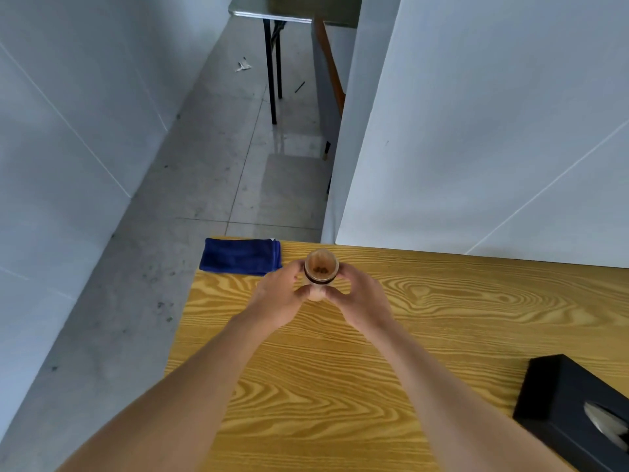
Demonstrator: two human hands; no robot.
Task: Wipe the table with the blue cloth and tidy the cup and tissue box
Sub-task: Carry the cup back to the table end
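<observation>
Both the left hand and right hand clasp the cup at the counter's twelve o'clock edge; probably light, rigid, best held mid-body. Soft blue cloth lies at ten o'clock.

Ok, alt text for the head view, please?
Both hands, left and right, clasp a cup near the far edge of a wooden table. A folded blue cloth lies at the far left corner and a black tissue box sits at the right.
</observation>
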